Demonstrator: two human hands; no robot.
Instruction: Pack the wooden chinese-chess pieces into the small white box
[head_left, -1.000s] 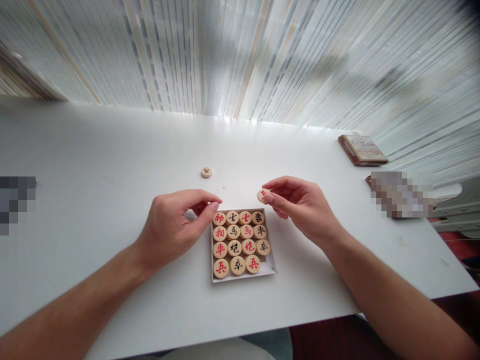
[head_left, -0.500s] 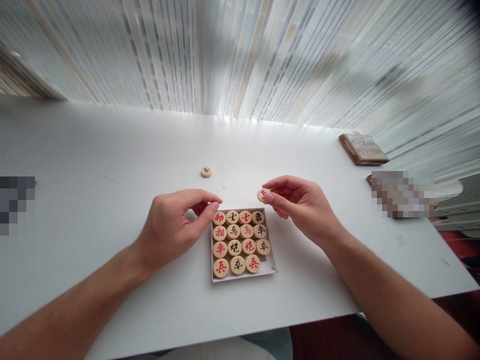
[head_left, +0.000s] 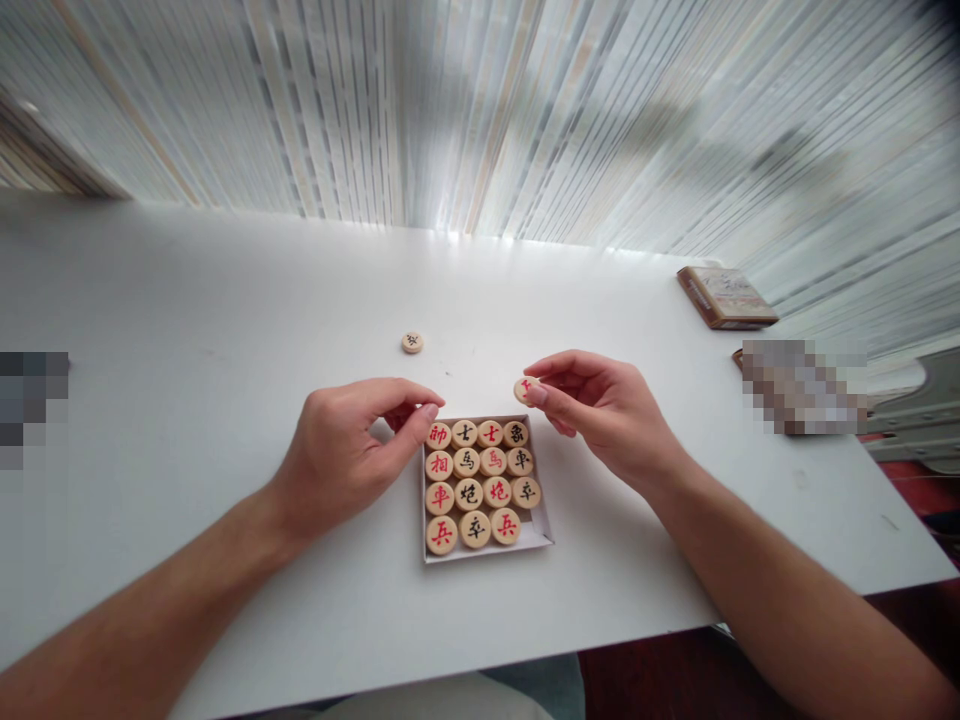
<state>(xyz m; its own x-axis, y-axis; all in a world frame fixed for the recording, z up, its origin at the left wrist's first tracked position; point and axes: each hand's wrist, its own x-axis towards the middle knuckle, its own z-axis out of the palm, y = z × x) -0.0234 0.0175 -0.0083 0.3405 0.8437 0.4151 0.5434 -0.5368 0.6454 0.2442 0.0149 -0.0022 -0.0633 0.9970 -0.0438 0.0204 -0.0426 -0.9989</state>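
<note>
A shallow white open box (head_left: pixel 541 530) lies on the table before me. It holds rows of round wooden xiangqi pieces with red or black characters; its near right corner is bare. My left hand (head_left: pixel 352 440) is closed at the box's far left corner, thumb and forefinger pinched there beside the red general piece (head_left: pixel 438 434). Above the far right corner, my right hand (head_left: pixel 600 410) pinches a single xiangqi piece (head_left: pixel 526 390) between thumb and fingers. Its red character faces up, partly covered by the thumb. Beyond the box lies one loose piece (head_left: pixel 412 342) with a black character.
A flat brown patterned box (head_left: pixel 727 297) lies at the right of the white table (head_left: pixel 262 300). Nearer is a second brown item (head_left: pixel 795 390), largely blurred out. A blurred-out object (head_left: pixel 30 400) sits at the left edge. A striped curtain (head_left: pixel 450 110) hangs behind the table.
</note>
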